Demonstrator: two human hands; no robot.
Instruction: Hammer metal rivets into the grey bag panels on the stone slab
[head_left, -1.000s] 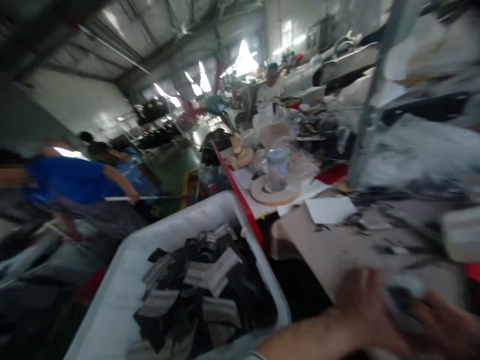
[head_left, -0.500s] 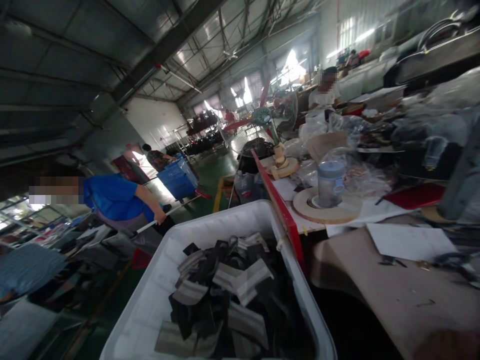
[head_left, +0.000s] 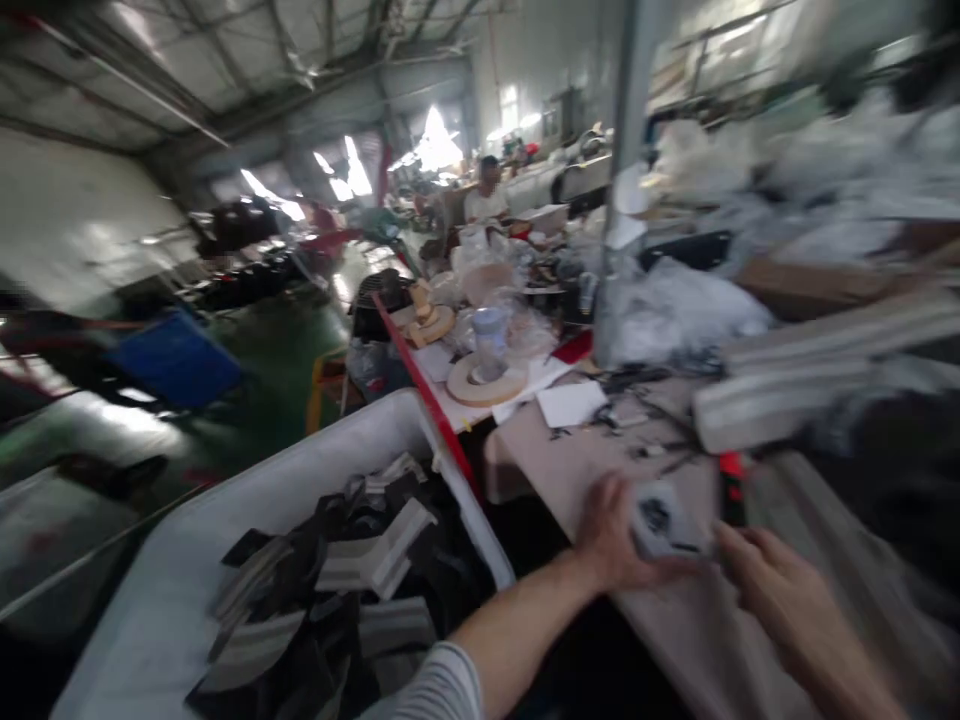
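Observation:
My left hand (head_left: 615, 545) reaches over the brown worktable (head_left: 675, 620) and grips a small grey and black piece (head_left: 664, 520) from its left side. Just to the right of that piece is my right hand (head_left: 784, 595), fingers stretched toward it and touching or nearly touching its lower edge; motion blur hides whether it grips. A red and black tool (head_left: 731, 490) lies just behind the piece. To the left of my left forearm stands a white bin (head_left: 247, 500) holding several black and grey cut pieces (head_left: 360, 570).
A roll of tape (head_left: 484, 380) with a plastic jar (head_left: 489, 335) on it sits on a white sheet further back. White paper (head_left: 571, 403), plastic bags (head_left: 667, 305) and stacked boards (head_left: 787, 400) crowd the table's right. A seated person (head_left: 486, 200) works far back. A blue crate (head_left: 176, 360) stands at left.
The view swung up and left toward the hall, then back down. My hands left the frame half a second ago and are now back over the table, the left holding the grey piece.

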